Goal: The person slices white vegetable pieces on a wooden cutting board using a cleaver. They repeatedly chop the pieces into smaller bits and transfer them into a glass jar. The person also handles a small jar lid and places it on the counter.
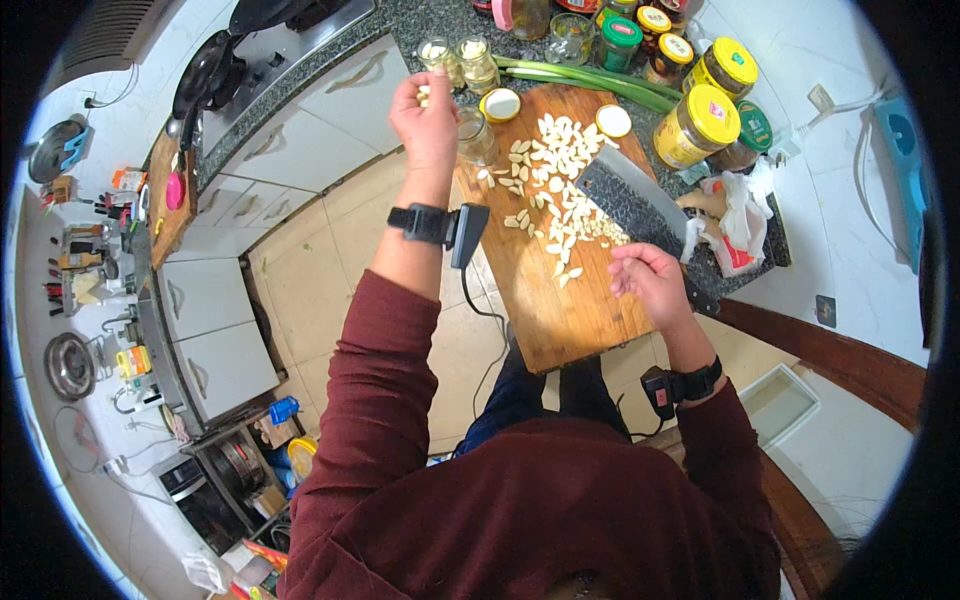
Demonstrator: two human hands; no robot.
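Observation:
My left hand is raised at the counter's edge, its fingers closed around a few peeled garlic cloves. Right behind it stand two glass jars with garlic inside, one on the left and one on the right. Beside my left wrist is another glass jar, lidless. Above the right side of the wooden cutting board hovers my right hand, fingers loosely bent, nothing visible in them. Loose garlic cloves and chopped garlic lie on the board. A cleaver rests there, its handle past the board's right edge.
Scallions lie behind the board, near two jar lids. Yellow-lidded jars and other jars crowd the back right. A plastic bag sits right of the cleaver. A cable hangs from my left wrist device.

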